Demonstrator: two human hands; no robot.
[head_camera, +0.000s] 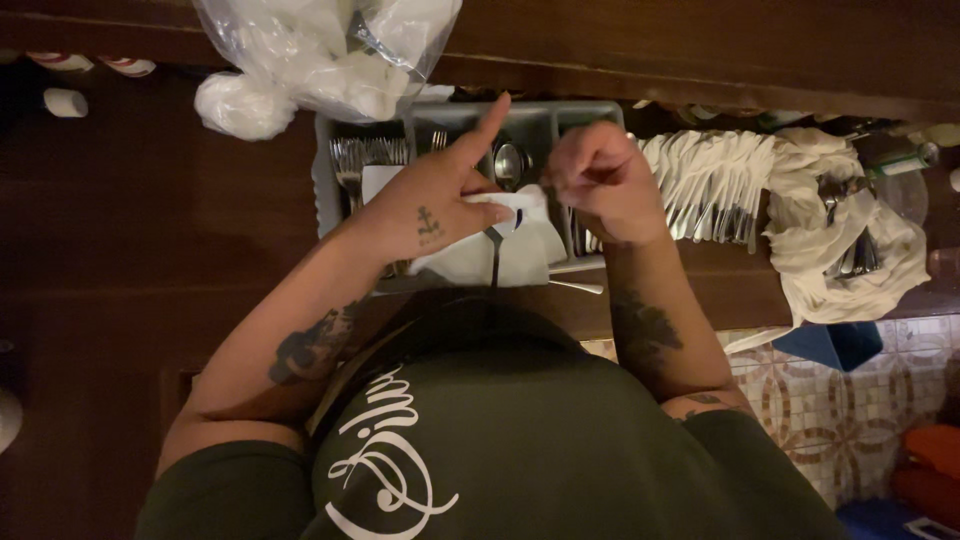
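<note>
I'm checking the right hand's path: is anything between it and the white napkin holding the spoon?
Nothing visible does. The right hand, curled shut, hovers just right of the white cloth napkin that the left hand pinches around a metal spoon, over the grey plastic cutlery tray. Only open air separates them.

Clear plastic bag (320, 50) (white contents) top-centre

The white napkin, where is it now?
In the head view, the white napkin is at centre, under the left hand, in front of the grey cutlery tray, with the right hand beside it.
</note>
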